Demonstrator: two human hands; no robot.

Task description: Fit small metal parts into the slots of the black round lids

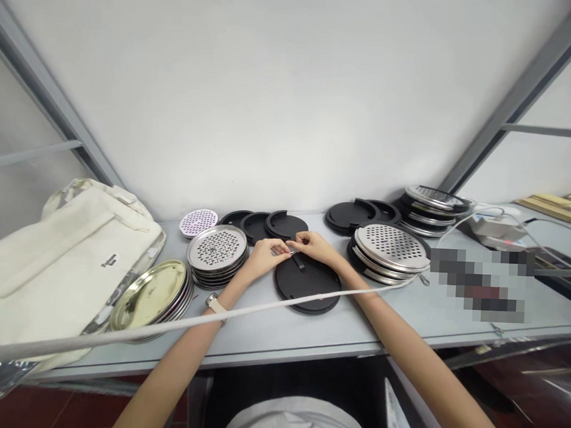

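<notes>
My left hand [267,257] and my right hand [314,247] meet over the far edge of a round black disc [313,294] lying flat on the table. Both are closed in a pinch, fingertips almost touching. A small shiny piece [292,253] shows between them, at my left fingertips; its kind is too small to tell. Just below it, a short dark strip [300,263] runs along the disc's surface. What my right fingers pinch is hidden. To the left stands a stack of perforated metal discs [218,247]; to the right is another perforated stack [392,245].
A white cable [262,306] crosses in front, over my forearms. Black rims [285,224] lie along the wall, with more black discs [351,215] farther right. Gold-coloured lids [149,296] and cream bags [70,261] fill the left. A power strip [497,229] is at right.
</notes>
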